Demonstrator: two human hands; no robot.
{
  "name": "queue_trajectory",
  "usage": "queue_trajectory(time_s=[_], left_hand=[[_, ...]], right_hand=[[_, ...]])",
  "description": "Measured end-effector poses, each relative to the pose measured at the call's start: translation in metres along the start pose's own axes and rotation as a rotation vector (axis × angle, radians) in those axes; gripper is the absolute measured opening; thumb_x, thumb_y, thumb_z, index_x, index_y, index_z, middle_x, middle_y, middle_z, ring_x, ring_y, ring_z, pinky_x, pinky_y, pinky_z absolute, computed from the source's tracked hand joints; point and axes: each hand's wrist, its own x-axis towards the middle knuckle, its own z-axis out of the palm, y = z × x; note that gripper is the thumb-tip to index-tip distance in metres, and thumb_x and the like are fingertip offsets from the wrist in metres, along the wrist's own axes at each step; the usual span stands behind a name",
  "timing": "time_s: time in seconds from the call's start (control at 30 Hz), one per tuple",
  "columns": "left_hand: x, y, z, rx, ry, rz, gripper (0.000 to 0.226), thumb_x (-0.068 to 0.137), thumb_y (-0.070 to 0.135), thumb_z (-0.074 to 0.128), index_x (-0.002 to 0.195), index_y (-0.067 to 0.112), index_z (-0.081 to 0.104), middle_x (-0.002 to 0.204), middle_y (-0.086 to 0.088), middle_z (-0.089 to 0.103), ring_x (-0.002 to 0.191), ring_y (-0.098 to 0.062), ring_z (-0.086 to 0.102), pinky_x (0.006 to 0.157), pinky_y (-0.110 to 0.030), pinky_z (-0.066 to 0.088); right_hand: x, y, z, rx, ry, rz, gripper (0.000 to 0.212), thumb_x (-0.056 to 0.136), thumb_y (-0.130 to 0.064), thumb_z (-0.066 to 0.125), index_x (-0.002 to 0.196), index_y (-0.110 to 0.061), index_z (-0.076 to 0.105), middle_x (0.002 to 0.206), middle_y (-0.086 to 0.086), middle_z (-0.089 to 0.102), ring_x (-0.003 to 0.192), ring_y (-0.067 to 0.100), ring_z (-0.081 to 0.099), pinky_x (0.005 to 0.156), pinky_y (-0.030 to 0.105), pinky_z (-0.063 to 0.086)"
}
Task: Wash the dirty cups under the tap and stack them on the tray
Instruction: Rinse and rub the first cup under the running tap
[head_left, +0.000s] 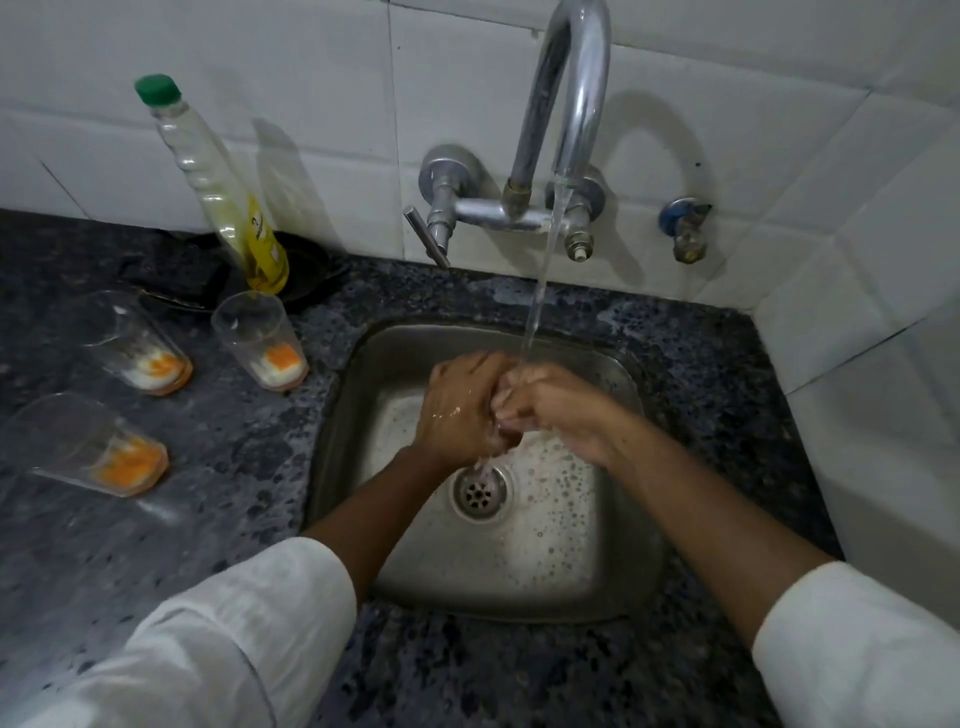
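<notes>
meanwhile, on the dark speckled counter (208, 519) at left, three clear cups wait unwashed: one nearest the camera (91, 447), one farther back at the left (136, 345) and one just beside the sink's rim (260, 340), each with a milky white and orange residue pooled at its base. the third stands close enough to the edge that a wet, soapy reach could likely knock it into the basin. behind them a tall dish-soap bottle (221, 189) with a green cap leans near a dark tray (306, 270), which appears to hold no cups yet. in the steel sink (363, 545), foam rings the drain. the left hand (460, 410) and right hand (550, 402) meet under the running tap (566, 104), fingers curled against each other; whether they hold anything cannot be told. slick fingers could let a cup slip.
</notes>
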Motion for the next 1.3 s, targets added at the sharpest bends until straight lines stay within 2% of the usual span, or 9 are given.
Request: queue_trajectory(time_s=[0.1, 0.3, 0.43, 0.6, 0.8, 0.9, 1.03, 1.17, 1.3], left_hand=[[-0.003, 0.006, -0.009, -0.006, 0.010, -0.035, 0.048, 0.060, 0.028, 0.075, 0.106, 0.021, 0.065, 0.089, 0.005, 0.069, 0.082, -0.021, 0.068, 0.077, -0.032, 0.053], [0.020, 0.002, -0.033, -0.247, -0.595, -0.216, 0.076, 0.052, -0.003, 0.086, 0.117, 0.025, 0.060, 0.106, 0.006, 0.066, 0.098, -0.014, 0.065, 0.082, -0.026, 0.054], [0.013, 0.003, -0.027, -0.154, -0.418, -0.119, 0.069, 0.053, 0.014, 0.089, 0.117, 0.018, 0.063, 0.102, 0.003, 0.068, 0.093, -0.018, 0.067, 0.078, -0.028, 0.053], [-0.007, 0.009, -0.001, 0.233, 0.027, -0.020, 0.040, 0.062, 0.030, 0.077, 0.096, 0.022, 0.058, 0.089, 0.001, 0.064, 0.082, -0.022, 0.061, 0.074, -0.032, 0.044], [0.024, 0.000, -0.028, -0.246, -0.431, -0.195, 0.066, 0.041, 0.021, 0.080, 0.105, 0.013, 0.068, 0.092, -0.002, 0.074, 0.085, -0.022, 0.072, 0.072, -0.031, 0.058], [0.033, -0.010, -0.033, -0.342, -0.642, -0.212, 0.065, 0.044, 0.006, 0.085, 0.106, 0.012, 0.067, 0.095, -0.003, 0.074, 0.089, -0.019, 0.072, 0.078, -0.033, 0.058], [0.020, -0.007, -0.026, -0.436, -0.325, -0.221, 0.058, 0.047, 0.013, 0.087, 0.097, 0.029, 0.063, 0.092, 0.004, 0.071, 0.086, -0.015, 0.069, 0.076, -0.035, 0.057], [-0.008, -0.003, 0.002, -0.406, 0.108, -0.132, 0.048, 0.060, 0.017, 0.081, 0.105, 0.015, 0.063, 0.086, 0.000, 0.072, 0.080, -0.020, 0.071, 0.070, -0.043, 0.057], [0.000, -0.007, -0.011, -0.698, -0.331, -0.298, 0.036, 0.040, 0.016, 0.078, 0.074, 0.021, 0.068, 0.074, 0.006, 0.071, 0.075, -0.017, 0.068, 0.069, -0.036, 0.056]], right_hand=[[-0.003, 0.008, 0.006, -0.004, -0.068, -0.157, 0.025, 0.082, 0.013, 0.055, 0.084, -0.012, 0.058, 0.074, -0.002, 0.058, 0.073, 0.006, 0.058, 0.068, 0.021, 0.048], [-0.004, 0.008, -0.003, -1.016, -0.164, -0.483, 0.018, 0.078, -0.004, 0.069, 0.089, -0.014, 0.059, 0.090, -0.010, 0.051, 0.077, 0.001, 0.045, 0.061, 0.012, 0.034], [0.000, 0.015, -0.001, -0.454, -0.084, -0.262, 0.020, 0.073, 0.013, 0.063, 0.069, -0.003, 0.052, 0.063, -0.005, 0.050, 0.058, 0.001, 0.047, 0.059, 0.020, 0.038], [-0.004, 0.016, 0.013, 0.175, 0.102, -0.133, 0.017, 0.079, 0.015, 0.057, 0.084, -0.001, 0.063, 0.073, 0.006, 0.061, 0.068, 0.010, 0.061, 0.065, 0.023, 0.051], [-0.006, 0.000, -0.001, -0.675, -0.037, -0.350, 0.016, 0.085, -0.009, 0.058, 0.100, -0.006, 0.062, 0.094, 0.007, 0.070, 0.089, 0.019, 0.067, 0.081, 0.042, 0.055], [-0.017, -0.013, -0.007, -0.938, -0.187, -0.373, 0.026, 0.090, -0.007, 0.058, 0.116, -0.008, 0.057, 0.109, 0.007, 0.067, 0.099, 0.017, 0.064, 0.083, 0.030, 0.050], [-0.014, -0.011, -0.002, -0.895, 0.047, -0.454, 0.021, 0.092, -0.012, 0.058, 0.112, -0.012, 0.059, 0.112, 0.003, 0.066, 0.103, 0.014, 0.061, 0.083, 0.025, 0.044], [-0.011, -0.003, 0.011, -0.992, 0.205, -0.557, 0.015, 0.091, -0.020, 0.059, 0.105, -0.015, 0.059, 0.107, 0.005, 0.068, 0.099, 0.024, 0.063, 0.079, 0.032, 0.049], [-0.014, -0.002, 0.010, -1.065, 0.209, -0.599, 0.012, 0.092, -0.031, 0.056, 0.098, -0.020, 0.058, 0.099, 0.000, 0.066, 0.086, 0.020, 0.064, 0.071, 0.034, 0.050]])
